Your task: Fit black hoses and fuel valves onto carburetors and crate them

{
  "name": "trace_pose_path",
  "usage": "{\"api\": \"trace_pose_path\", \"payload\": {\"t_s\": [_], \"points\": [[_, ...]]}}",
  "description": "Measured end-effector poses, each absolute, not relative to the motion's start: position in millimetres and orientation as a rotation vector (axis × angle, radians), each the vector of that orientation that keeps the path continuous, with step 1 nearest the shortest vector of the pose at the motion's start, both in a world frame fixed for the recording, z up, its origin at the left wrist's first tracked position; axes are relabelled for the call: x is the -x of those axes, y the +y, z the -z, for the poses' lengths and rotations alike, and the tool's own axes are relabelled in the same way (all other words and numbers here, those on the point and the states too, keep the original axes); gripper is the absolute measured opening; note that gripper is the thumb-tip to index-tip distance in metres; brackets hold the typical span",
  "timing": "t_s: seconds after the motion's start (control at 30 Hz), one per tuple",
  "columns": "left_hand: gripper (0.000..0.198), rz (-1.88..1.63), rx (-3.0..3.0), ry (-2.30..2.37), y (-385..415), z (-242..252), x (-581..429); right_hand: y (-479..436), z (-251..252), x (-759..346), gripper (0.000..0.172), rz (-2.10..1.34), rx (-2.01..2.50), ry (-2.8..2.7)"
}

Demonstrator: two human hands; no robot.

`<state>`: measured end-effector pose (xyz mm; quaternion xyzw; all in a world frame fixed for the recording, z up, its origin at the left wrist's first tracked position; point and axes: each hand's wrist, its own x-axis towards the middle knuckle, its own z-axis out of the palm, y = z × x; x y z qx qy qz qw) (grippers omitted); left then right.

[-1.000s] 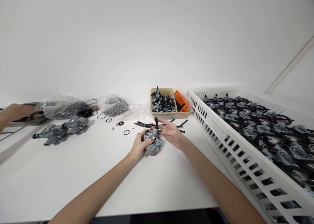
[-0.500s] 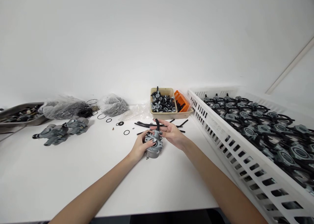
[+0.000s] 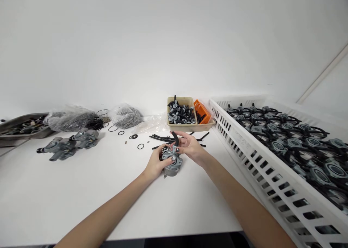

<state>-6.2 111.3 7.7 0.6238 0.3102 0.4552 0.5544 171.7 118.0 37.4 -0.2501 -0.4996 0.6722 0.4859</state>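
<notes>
Left hand grips a grey carburetor above the white surface; right hand pinches its short black hose, beside a white crate.

Matt grey cast-metal carburetor, black, seemingly rubber hose, glossy white plastic crate, smooth white tabletop.

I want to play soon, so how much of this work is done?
Done: the white crate holds many carburetors with hoses fitted. In hand: the left hand grips one grey carburetor while the right hand holds a black hose at its top. To do: two more carburetors and loose hoses lie on the table.
</notes>
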Motion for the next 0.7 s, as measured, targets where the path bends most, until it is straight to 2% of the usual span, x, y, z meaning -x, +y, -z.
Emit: {"api": "trace_pose_path", "payload": {"t_s": [0.3, 0.47, 0.7], "points": [[0.054, -1.105, -1.514, 0.79, 108.6, -13.8, 5.0, 110.0, -45.6, -172.5, 0.057, -1.672, 0.536, -1.314], [0.042, -1.183, -1.648, 0.969, 101.5, -22.6, 2.6, 111.6, -47.4, -169.4, 0.061, -1.593, 0.629, -1.247], [0.041, -1.26, -1.706, 1.192, 95.7, -29.7, -0.2, 112.9, -45.3, -162.1, 0.062, -1.499, 0.705, -1.162]]}}
